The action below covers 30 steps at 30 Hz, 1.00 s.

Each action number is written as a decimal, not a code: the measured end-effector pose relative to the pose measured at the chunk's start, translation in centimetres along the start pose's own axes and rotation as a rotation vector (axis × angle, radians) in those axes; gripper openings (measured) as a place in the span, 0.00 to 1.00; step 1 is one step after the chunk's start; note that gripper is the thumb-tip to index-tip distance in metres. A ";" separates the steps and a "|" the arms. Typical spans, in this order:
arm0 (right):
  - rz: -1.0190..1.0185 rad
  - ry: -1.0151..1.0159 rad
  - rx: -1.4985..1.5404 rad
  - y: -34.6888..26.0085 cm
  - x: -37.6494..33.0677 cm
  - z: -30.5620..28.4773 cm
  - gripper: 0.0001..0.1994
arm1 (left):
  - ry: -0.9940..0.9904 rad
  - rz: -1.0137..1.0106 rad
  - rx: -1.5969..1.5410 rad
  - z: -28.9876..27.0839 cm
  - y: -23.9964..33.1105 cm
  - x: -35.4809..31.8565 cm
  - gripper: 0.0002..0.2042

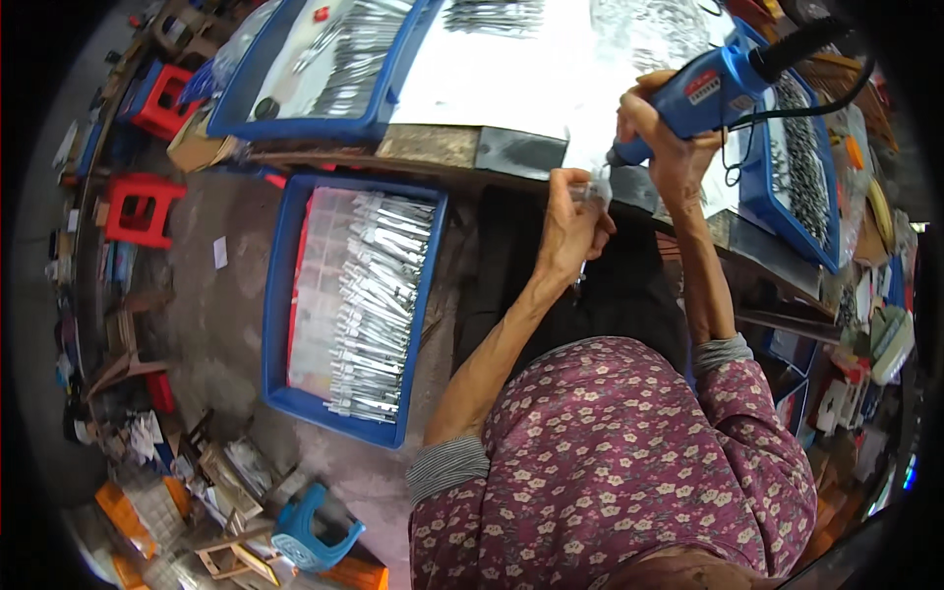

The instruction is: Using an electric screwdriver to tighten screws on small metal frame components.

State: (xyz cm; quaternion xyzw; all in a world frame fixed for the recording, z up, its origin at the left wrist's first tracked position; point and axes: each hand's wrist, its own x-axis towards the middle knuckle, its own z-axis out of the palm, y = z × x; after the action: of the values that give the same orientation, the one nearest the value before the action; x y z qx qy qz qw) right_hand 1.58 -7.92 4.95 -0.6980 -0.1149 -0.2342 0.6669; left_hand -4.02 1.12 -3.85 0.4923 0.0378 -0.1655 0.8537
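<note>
My right hand (671,147) is wrapped round the body of a blue corded power tool (703,90), whose nose points down and to the left. Just below that nose, at the bench's front edge, my left hand (570,231) is closed on a slender silver metal part (581,267). One end of the part sticks out beneath the fingers; the rest is mostly covered by them. Whether the tool's tip touches the part, I cannot tell. A black sleeve and cable (798,47) run from the tool's rear to the upper right.
Similar metal parts (379,305) fill a blue tray (324,421) low at the left. On the bench (428,146) stand another blue tray (285,128) of parts and, at right, a blue tray (784,232) of small metal pieces. Red stools (138,209) and a blue stool (305,541) are leftward.
</note>
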 end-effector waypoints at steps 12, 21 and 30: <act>-0.079 -0.070 0.026 1.6 0.6 0.0 0.10 | 0.619 0.383 0.249 -13.2 4.2 -5.6 0.08; 0.017 0.027 -0.050 1.0 0.0 0.1 0.09 | 1.033 0.306 0.852 -20.8 3.7 -3.3 0.09; 0.071 -0.041 -0.071 1.2 -0.3 -0.3 0.11 | 1.165 0.140 1.258 -20.6 2.9 -2.5 0.18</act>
State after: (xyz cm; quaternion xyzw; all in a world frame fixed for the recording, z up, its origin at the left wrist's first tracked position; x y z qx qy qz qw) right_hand 1.88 -8.26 3.74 -0.7294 -0.0951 -0.2000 0.6473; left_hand -3.37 20.65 -11.44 0.8817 0.3407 0.1762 0.2747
